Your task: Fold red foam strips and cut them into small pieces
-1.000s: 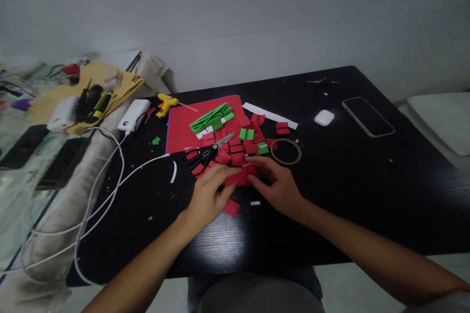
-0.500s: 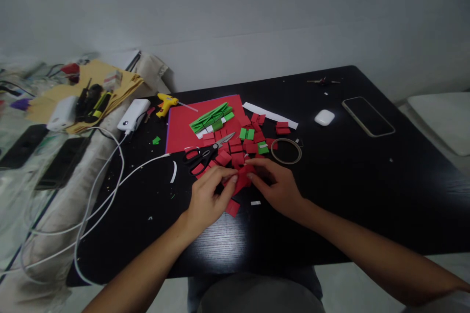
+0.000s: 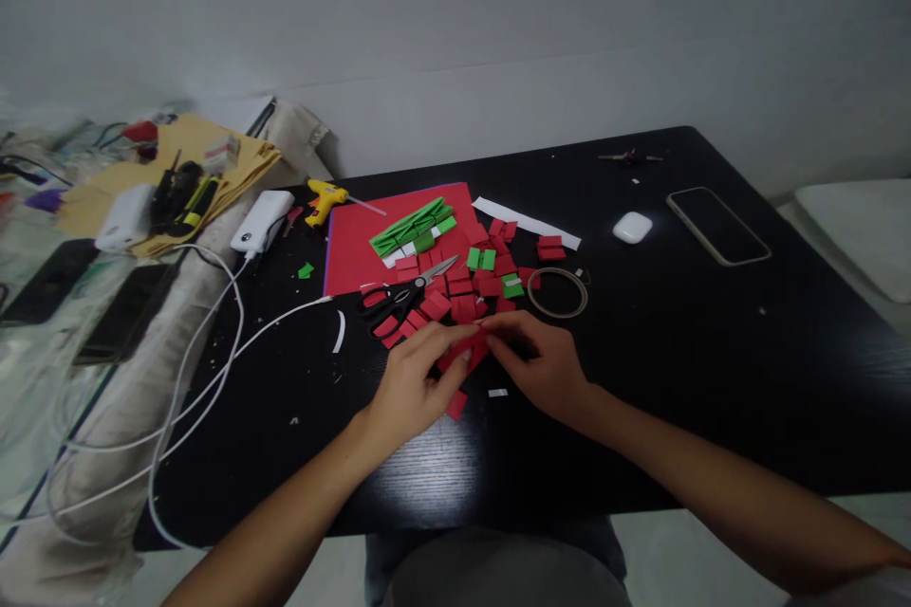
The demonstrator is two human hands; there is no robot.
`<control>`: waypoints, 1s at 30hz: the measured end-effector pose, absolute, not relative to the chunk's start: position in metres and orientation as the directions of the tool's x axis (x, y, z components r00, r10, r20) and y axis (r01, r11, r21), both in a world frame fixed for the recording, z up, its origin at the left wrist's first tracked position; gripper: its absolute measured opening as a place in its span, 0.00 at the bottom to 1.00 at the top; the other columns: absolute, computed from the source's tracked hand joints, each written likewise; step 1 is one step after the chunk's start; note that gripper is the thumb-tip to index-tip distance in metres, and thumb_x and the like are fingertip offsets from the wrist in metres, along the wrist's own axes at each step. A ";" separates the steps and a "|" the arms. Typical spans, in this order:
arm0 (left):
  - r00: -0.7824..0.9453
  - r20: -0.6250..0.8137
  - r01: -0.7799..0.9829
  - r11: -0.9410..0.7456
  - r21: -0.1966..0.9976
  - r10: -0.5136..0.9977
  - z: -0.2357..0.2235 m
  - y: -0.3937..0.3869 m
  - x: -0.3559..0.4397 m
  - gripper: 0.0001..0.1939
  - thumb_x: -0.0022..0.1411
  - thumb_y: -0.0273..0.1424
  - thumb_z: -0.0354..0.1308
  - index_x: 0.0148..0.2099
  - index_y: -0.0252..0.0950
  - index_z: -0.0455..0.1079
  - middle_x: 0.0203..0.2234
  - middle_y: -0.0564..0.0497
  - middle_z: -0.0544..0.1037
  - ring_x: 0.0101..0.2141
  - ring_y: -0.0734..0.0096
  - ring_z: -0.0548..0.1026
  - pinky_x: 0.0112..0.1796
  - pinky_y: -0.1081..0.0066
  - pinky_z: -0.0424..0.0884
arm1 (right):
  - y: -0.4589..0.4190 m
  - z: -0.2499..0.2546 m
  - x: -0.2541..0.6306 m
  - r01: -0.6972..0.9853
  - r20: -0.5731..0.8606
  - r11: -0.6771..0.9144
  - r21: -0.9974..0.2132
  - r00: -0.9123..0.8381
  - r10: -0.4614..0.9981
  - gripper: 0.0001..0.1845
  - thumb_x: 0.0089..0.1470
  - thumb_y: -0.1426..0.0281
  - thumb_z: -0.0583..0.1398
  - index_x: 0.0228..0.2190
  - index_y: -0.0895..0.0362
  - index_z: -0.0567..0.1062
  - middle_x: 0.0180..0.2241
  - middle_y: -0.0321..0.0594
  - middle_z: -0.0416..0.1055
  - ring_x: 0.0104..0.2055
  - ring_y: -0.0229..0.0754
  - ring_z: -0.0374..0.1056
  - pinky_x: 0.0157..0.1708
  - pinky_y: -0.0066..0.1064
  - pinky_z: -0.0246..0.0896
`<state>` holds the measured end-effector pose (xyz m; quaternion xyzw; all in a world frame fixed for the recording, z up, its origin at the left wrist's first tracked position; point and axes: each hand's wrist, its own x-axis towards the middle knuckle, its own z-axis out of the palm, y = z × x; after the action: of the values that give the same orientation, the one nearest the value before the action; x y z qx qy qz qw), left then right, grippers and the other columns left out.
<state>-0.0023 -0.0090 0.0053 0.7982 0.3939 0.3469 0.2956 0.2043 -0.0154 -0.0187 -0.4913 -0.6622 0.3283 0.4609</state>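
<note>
Head view, left hand (image 3: 419,379): brought slightly inward since the earlier frame, fingertips now nearer the right hand (image 3: 547,358) and covering more of the red paper (image 3: 478,353); thumb and fingers pinched together on its left side.
Right hand: thumb and forefinger bent close together at the upper right edge of the same paper, seemingly gripping it.
Red paper: held between both hands, on the near side of the folded red pieces (image 3: 462,308), over the black desk (image 3: 661,379); matte, thin-looking, partly hidden, exact fold impossible to tell.
Risk at the paper: likely to crease askew or tear if tugged unevenly from both sides.
Risk beside the hands: folded red pieces probably easy to scatter with a forward nudge of the knuckles; scissors (image 3: 409,294), handles near the left hand, perhaps bumped the same way.
Shapes and textures: small flat rectangles; pleated-looking green bundle (image 3: 409,226) on a smooth red sheet (image 3: 348,247); slim round ring (image 3: 557,315) beyond the right hand; fine grain under glare on the desk.
</note>
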 end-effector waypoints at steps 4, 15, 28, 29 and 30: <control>0.451 0.319 0.442 -0.519 0.732 0.834 0.005 -0.009 -0.003 0.15 0.70 0.24 0.56 0.57 0.36 0.74 0.41 0.45 0.81 0.38 0.67 0.79 0.37 0.69 0.76 | -0.017 -0.018 0.202 0.319 0.292 0.307 -0.897 -0.094 0.952 0.08 0.62 0.72 0.62 0.43 0.52 0.78 0.38 0.38 0.83 0.37 0.42 0.80 0.41 0.34 0.77; 0.419 0.451 0.530 -0.616 0.583 0.788 0.001 -0.011 -0.001 0.10 0.70 0.26 0.60 0.52 0.36 0.77 0.39 0.45 0.76 0.39 0.66 0.78 0.39 0.67 0.77 | -0.018 -0.016 0.201 0.327 0.271 0.297 -0.897 -0.124 0.955 0.07 0.62 0.72 0.63 0.42 0.52 0.78 0.36 0.37 0.82 0.35 0.42 0.80 0.39 0.34 0.76; 0.400 0.535 0.548 -0.663 0.511 0.744 0.000 -0.011 0.001 0.03 0.67 0.26 0.64 0.43 0.35 0.77 0.38 0.46 0.82 0.40 0.63 0.80 0.42 0.63 0.77 | -0.016 -0.016 0.201 0.248 0.171 0.206 -0.947 -0.153 0.973 0.07 0.60 0.71 0.65 0.42 0.52 0.80 0.38 0.39 0.83 0.38 0.43 0.81 0.40 0.35 0.76; 0.399 0.535 0.547 -0.661 0.513 0.745 0.000 -0.011 0.001 0.03 0.67 0.25 0.64 0.43 0.35 0.77 0.37 0.46 0.82 0.39 0.64 0.80 0.42 0.63 0.77 | -0.016 -0.015 0.201 0.255 0.173 0.209 -0.944 -0.157 0.972 0.07 0.60 0.71 0.65 0.42 0.52 0.80 0.37 0.38 0.83 0.38 0.43 0.81 0.40 0.34 0.76; 0.397 0.536 0.547 -0.661 0.513 0.745 0.000 -0.011 0.001 0.02 0.67 0.25 0.65 0.43 0.35 0.77 0.37 0.46 0.82 0.39 0.64 0.80 0.42 0.63 0.77 | -0.016 -0.015 0.202 0.263 0.176 0.215 -0.941 -0.162 0.971 0.07 0.60 0.71 0.65 0.42 0.52 0.81 0.37 0.38 0.83 0.37 0.43 0.81 0.39 0.34 0.76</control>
<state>0.0008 -0.0108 -0.0003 0.8260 0.3911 0.3851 0.1282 0.2016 -0.0161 -0.0151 -0.4779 -0.6453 0.4054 0.4368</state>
